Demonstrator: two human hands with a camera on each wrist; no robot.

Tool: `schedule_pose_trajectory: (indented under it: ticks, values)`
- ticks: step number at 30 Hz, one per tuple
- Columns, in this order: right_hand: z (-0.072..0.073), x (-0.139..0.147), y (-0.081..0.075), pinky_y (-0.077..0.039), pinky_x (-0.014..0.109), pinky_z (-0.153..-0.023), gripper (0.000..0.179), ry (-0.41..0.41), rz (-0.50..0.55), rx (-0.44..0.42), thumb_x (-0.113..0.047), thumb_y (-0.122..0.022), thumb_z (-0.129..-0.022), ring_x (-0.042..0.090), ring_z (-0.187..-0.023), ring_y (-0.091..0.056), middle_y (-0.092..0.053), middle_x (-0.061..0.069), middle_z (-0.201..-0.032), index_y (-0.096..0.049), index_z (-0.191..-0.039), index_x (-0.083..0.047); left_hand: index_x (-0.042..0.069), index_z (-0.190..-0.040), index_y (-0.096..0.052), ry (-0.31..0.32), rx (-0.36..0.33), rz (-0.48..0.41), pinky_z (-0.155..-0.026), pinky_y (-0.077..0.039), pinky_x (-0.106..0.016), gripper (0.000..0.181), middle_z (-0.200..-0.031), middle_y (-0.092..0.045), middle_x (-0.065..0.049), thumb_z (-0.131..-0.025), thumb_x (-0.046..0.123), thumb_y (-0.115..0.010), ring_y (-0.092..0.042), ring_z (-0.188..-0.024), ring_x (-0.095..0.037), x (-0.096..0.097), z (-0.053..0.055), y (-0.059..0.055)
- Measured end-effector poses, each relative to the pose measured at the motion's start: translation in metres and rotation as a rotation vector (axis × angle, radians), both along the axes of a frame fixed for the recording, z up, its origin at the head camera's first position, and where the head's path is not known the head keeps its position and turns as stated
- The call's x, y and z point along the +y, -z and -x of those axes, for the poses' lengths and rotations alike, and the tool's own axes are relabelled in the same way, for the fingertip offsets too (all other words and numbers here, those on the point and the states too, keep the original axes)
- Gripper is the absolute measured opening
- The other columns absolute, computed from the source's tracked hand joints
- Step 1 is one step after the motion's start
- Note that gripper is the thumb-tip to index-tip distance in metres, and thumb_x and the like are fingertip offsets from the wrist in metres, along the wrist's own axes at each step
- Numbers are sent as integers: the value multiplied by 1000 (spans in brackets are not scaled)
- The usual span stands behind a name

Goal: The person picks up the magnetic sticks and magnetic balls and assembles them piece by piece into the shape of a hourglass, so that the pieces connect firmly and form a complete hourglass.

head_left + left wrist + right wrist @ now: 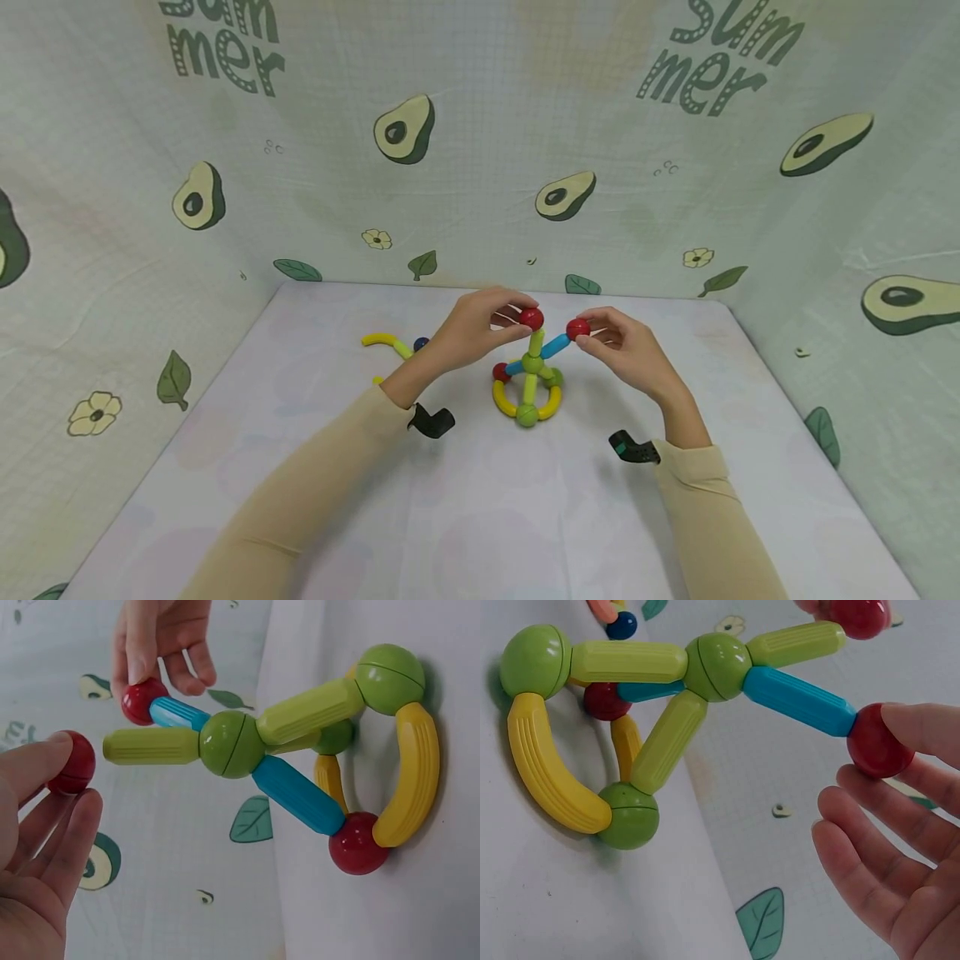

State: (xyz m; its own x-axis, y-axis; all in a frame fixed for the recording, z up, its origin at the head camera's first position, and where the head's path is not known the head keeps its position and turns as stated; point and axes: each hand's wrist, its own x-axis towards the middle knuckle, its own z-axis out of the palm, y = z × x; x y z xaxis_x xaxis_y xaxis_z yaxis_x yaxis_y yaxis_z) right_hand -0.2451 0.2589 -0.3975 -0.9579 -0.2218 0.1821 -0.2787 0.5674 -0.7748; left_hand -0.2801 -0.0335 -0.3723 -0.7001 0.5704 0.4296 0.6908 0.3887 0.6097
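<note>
A toy frame of rods and balls stands on the table: curved yellow rods (417, 772) form a ring at its base, and straight rods rise to a green ball (532, 363). From that ball a light green rod (150, 745) points up and a blue rod (799, 700) slants up to the right. My left hand (480, 327) pinches a red ball (73, 763) between thumb and fingers, a small gap from the green rod's free end in the left wrist view. My right hand (628, 346) pinches another red ball (880, 740), which touches the blue rod's end.
Left of the frame, partly behind my left forearm, lie a curved yellow rod (378, 339), a light green rod (402, 349) and a dark blue ball (421, 343). A patterned cloth (480, 150) hangs behind and beside the white table (480, 517).
</note>
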Motion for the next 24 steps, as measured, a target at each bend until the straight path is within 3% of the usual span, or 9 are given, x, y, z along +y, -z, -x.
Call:
schedule_pose_trajectory:
  ticks: [6,24]
  values:
    - [0,-1,-1,-58,40,-92,45,-1,-3,-5,-37,-73,-102,29,-111,-69,-70,10,-127,-62,-139,-15,12,-136,-69,16,-9,-19,-94,-58,-21,42,-127,-71,-3,-97,20,-80,-71,-111,-12,6,1,-4]
    - [1,-1,0,-58,42,-92,45,7,-2,-7,-39,-73,-102,29,-111,-68,-70,9,-127,-62,-140,-17,10,-136,-69,31,-29,-18,-95,-57,-20,41,-128,-71,-4,-98,17,-79,-72,-110,-14,11,0,1]
